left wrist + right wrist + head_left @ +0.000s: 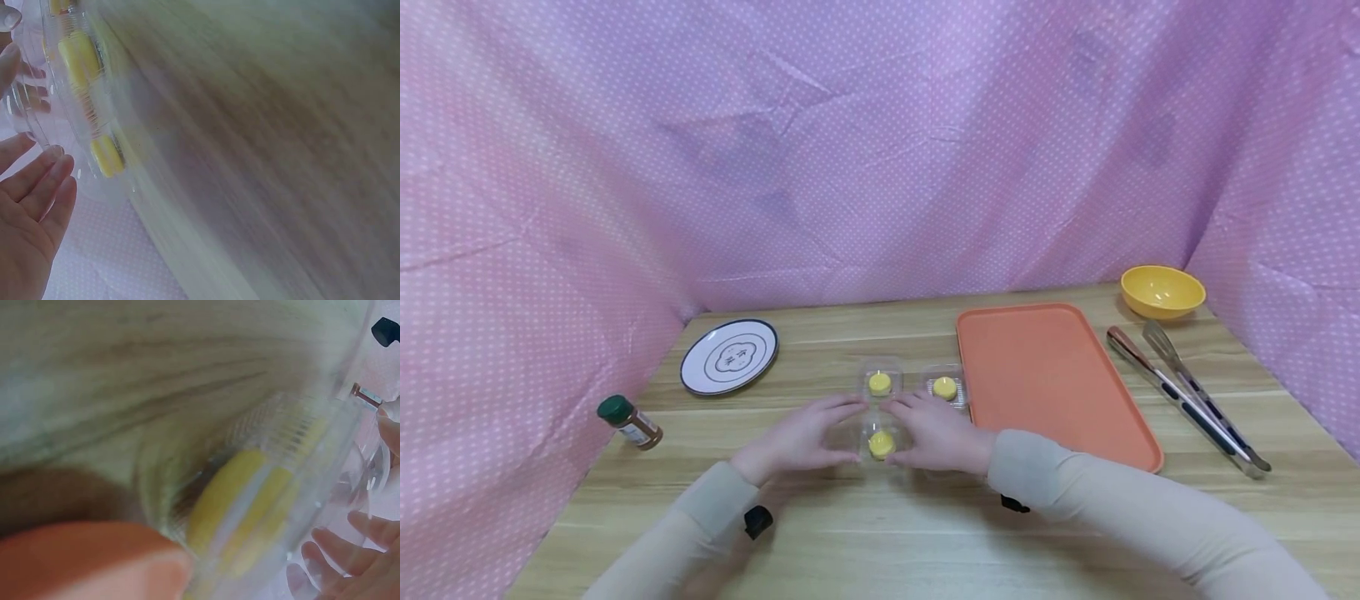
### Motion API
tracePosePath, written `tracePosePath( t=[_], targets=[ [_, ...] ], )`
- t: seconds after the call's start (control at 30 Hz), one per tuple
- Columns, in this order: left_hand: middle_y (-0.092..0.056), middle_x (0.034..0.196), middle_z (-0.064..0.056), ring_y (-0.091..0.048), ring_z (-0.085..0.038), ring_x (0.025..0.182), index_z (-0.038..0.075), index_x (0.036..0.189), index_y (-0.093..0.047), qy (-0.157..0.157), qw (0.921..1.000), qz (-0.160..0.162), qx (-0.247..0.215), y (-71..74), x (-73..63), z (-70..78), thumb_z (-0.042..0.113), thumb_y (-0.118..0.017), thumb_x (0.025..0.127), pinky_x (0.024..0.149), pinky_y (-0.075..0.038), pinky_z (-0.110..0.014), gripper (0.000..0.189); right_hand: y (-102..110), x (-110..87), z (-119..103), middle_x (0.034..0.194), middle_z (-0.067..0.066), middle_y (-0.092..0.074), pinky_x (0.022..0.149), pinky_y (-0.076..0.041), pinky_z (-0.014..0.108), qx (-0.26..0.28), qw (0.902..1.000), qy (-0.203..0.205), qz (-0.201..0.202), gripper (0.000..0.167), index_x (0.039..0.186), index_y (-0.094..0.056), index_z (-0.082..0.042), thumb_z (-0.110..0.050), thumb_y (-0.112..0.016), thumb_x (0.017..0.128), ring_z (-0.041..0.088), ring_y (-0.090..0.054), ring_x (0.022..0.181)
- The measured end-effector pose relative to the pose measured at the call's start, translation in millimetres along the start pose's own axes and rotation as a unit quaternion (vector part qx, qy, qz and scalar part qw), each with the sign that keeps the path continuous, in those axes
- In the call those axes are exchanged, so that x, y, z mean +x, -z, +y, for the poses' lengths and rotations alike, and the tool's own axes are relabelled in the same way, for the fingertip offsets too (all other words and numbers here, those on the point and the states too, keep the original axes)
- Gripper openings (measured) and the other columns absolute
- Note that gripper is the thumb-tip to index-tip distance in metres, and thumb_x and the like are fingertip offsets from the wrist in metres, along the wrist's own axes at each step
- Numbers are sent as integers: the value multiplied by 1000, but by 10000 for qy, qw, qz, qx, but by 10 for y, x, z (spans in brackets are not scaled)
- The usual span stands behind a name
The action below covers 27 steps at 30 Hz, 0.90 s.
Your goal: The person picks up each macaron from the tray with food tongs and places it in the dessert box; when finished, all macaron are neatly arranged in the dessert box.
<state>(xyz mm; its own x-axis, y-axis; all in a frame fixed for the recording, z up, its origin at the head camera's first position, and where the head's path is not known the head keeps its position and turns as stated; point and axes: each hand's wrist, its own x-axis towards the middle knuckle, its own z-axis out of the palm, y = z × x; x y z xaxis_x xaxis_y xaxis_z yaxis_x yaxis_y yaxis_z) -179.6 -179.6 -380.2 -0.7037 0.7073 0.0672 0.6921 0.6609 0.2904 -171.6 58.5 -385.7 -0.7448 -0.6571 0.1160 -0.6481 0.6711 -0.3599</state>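
Note:
Yellow macarons with a pale filling sit in small clear plastic boxes at the middle of the table. The front macaron (882, 446) lies between my two hands. My left hand (801, 435) is at the left side of its clear plastic box (81, 119), fingers fairly straight with the tips at the plastic. From the right, my right hand (942, 433) reaches to the same box, its fingers (347, 550) spread along the clear plastic. Behind my hands is another boxed macaron (879, 383). A further boxed macaron (945, 388) stands beside the tray, partly hidden by my right hand.
An orange tray (1052, 383) lies right of the boxes. Two pairs of tongs (1187, 400) and a yellow bowl (1162, 292) are farther right. At left are a blue-rimmed plate (730, 357) and a spice jar (631, 422) with a green cap. A pink dotted cloth (880, 150) hangs behind.

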Motion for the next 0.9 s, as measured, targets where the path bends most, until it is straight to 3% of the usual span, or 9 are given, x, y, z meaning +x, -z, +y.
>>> tracePosePath(
  t=[0.3,0.9],
  targets=[
    [-46,142,-14,-46,-29,129,6,138,-47,105,9991,-390,-140,-50,25,-31,38,-74,78,108,-39,-45,73,-23,0,-2,135,5,-55,105,-41,44,-256,9994,-25,-237,72,135,-50,-11,-42,-76,75,27,-49,123],
    [-43,145,-11,-43,-27,132,11,142,-42,351,9969,-680,-171,-35,93,46,43,-72,80,110,-37,-43,76,-10,10,4,134,9,-55,105,-41,45,-410,9986,-52,-341,72,135,-50,-9,-42,-75,77,29,-50,124]
  ],
)
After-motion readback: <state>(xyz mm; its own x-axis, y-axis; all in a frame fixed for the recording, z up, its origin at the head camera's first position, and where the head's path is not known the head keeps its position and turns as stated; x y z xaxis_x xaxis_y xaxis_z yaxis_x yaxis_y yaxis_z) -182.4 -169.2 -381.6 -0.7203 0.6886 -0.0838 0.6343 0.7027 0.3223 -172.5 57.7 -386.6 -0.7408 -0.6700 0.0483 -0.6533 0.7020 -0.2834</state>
